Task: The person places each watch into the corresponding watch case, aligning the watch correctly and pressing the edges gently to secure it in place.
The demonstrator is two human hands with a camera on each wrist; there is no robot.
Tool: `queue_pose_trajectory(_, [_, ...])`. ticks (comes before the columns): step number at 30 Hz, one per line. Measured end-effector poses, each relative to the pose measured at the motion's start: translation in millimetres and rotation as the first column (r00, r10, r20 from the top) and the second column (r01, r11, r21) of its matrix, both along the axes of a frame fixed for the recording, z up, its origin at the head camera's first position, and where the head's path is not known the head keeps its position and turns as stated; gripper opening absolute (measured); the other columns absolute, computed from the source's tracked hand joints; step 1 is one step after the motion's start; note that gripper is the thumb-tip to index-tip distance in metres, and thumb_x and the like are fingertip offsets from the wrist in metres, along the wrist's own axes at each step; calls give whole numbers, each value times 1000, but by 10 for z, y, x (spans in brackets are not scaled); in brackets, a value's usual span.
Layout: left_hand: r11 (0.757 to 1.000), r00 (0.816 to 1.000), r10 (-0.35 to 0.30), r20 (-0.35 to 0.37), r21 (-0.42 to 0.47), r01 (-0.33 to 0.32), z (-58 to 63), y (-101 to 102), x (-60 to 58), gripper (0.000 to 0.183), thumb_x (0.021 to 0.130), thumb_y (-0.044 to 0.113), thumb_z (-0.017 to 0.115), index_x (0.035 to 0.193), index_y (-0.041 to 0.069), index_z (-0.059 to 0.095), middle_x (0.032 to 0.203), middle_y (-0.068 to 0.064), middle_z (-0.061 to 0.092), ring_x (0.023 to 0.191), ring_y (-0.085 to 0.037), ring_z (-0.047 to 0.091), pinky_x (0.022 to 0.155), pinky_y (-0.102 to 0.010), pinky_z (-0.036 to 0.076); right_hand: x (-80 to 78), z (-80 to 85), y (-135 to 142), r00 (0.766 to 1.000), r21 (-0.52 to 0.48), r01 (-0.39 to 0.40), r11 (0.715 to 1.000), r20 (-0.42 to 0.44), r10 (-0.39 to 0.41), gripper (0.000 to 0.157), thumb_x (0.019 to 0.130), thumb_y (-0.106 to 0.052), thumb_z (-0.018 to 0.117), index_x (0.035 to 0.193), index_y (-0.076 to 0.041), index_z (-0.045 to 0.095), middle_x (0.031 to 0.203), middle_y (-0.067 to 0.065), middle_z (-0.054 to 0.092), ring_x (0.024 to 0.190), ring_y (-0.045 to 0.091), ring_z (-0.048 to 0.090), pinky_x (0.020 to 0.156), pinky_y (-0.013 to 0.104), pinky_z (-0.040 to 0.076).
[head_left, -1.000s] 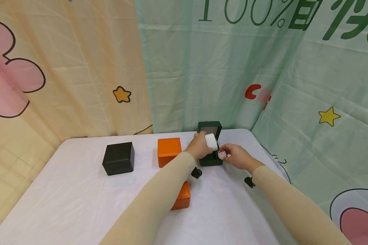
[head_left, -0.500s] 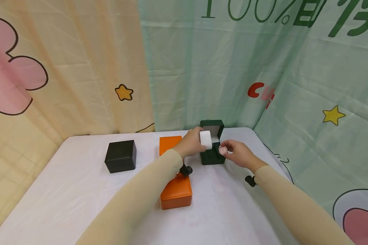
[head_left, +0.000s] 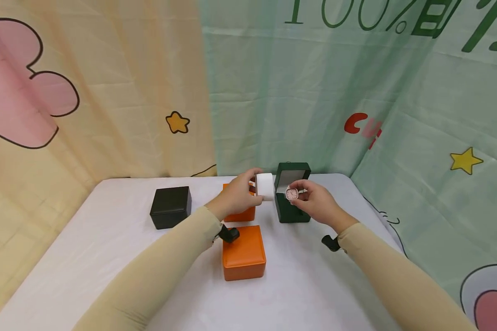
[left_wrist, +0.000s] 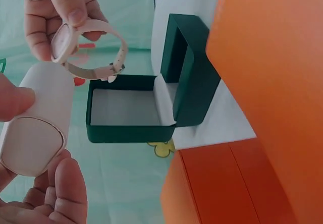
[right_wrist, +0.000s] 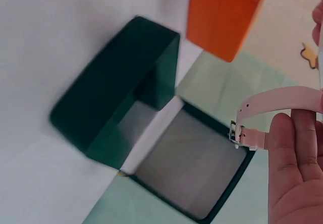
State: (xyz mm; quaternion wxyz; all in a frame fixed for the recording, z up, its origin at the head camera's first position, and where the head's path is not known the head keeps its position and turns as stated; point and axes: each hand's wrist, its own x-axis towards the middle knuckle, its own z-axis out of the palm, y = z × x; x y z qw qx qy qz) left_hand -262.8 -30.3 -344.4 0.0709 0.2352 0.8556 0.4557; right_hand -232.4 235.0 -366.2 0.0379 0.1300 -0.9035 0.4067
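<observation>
Up above the table, my left hand grips a white watch cushion between thumb and fingers. Just right of it, my right hand pinches a pale pink wristwatch by its case, dial toward me. In the left wrist view the watch strap is buckled into a loop and hangs close by the cushion's end. Behind the right hand stands a dark green watch box with its lid up. The right wrist view shows the box's grey lid lining and a strap buckle.
Two orange boxes stand left of the green one: the nearer orange box and the farther orange box, partly behind my left hand. A closed black box sits farther left. Printed curtains hang behind the white table.
My left hand has moved left with the cushion, away from the green box. The right hand has shifted slightly left and up, turning the watch dial more toward me.
</observation>
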Motion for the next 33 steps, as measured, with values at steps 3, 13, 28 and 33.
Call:
queue_pose_trajectory(3, [1000, 1000, 9, 2, 17, -9, -20, -102, 33, 79, 93, 15, 78, 161, 16, 38, 143, -6, 55, 117, -24, 65, 99, -38, 60, 11, 53, -102, 1000, -28, -13, 1000, -10, 12, 37, 98, -8, 74, 133, -6, 62, 129, 15, 68, 97, 21, 73, 88, 33, 64])
queue_pose_trajectory(13, [996, 1000, -18, -12, 91, 19, -57, -359, 110, 79, 92, 13, 78, 160, 19, 39, 143, -6, 54, 115, -23, 66, 94, -36, 63, 56, 211, -419, 995, -151, -95, 984, -52, 88, 37, 98, -5, 74, 133, -5, 63, 134, 16, 63, 94, 24, 74, 92, 36, 63])
queue_pose_trajectory(28, [993, 999, -29, -18, 117, 31, -79, -554, 149, 78, 93, 10, 77, 161, 19, 40, 141, -8, 54, 115, -25, 67, 93, -36, 63, 35, 259, -756, 985, -240, -171, 956, -54, 163, 40, 97, -1, 72, 135, -5, 61, 137, 18, 58, 100, 31, 76, 92, 33, 63])
queue_pose_trajectory(33, [992, 999, -32, -10, 119, 33, -83, -597, 165, 78, 93, 10, 77, 161, 20, 39, 141, -7, 54, 115, -24, 67, 94, -36, 62, 33, 265, -822, 983, -248, -183, 951, -39, 179, 39, 97, -3, 73, 134, -6, 61, 136, 16, 58, 101, 31, 76, 91, 32, 63])
